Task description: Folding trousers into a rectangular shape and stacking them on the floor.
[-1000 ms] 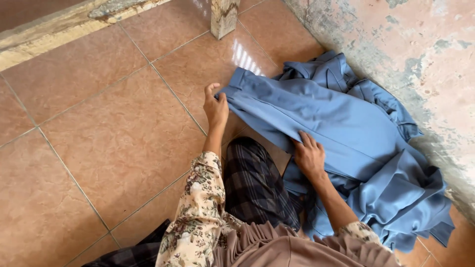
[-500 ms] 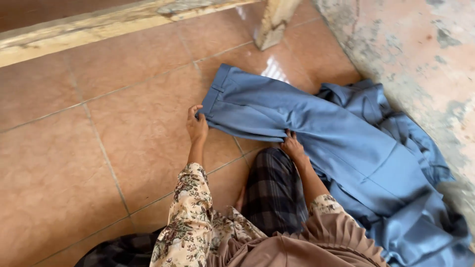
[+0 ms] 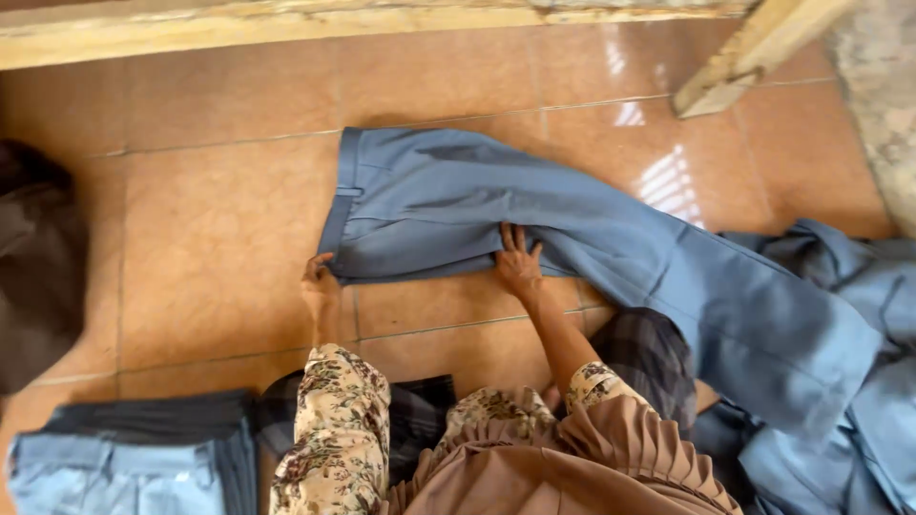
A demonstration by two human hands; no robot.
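Trousers: smooth blue-grey trousers [image 3: 496, 215] are lying flat on glossy terracotta tiles [image 3: 219, 238].
Left hand: left hand [image 3: 320, 277] is seemingly pinching the waistband corner.
Right hand: right hand [image 3: 518, 262] is pressing the cloth, fingers spread.

Trousers [image 3: 496, 210] flat on floor [image 3: 210, 248], folded stack [image 3: 134, 458] at near left.

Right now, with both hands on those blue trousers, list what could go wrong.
1. The left hand only pinches the waistband corner of the trousers; it could slip and let the edge skew.
2. Creases bunch near the right hand; they may get pressed in.
3. The leg end overlaps the blue heap at the right and could drag or tangle with it.
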